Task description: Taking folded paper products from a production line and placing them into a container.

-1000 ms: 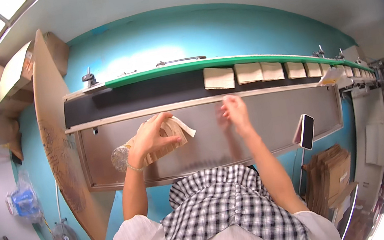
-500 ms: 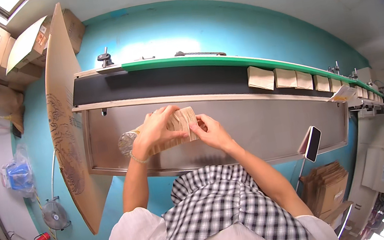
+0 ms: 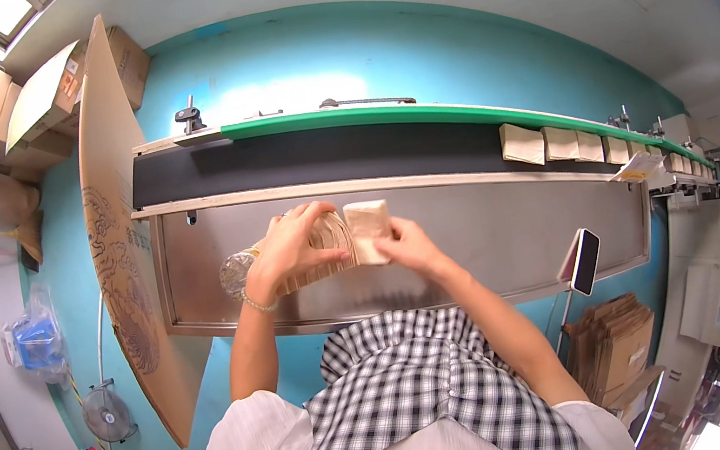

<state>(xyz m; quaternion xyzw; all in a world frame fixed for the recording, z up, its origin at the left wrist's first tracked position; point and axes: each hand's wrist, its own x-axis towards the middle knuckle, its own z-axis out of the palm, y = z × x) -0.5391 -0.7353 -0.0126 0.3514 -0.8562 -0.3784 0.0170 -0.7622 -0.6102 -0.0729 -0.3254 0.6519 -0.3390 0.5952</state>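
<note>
Over the steel tray, my left hand is curled round a row of thin beige packets standing face to face. Its thumb and fingers press on the row near the right end. A round, shiny, silvery thing shows at the row's left end, partly behind my wrist. My right hand pinches the lower right edge of one flat beige packet, whose broad face shows. This packet stands just to the right of the row; whether the two touch is hard to tell.
Beyond the tray runs a black conveyor belt with a green guide rail. Several beige packets lie along its right part. A large cardboard sheet stands at the left. A phone on a stand rises at the tray's right front.
My right hand has drawn one packet off the row's right end and turned its face into view. The packets on the belt have shifted right. My left hand keeps its hold.
</note>
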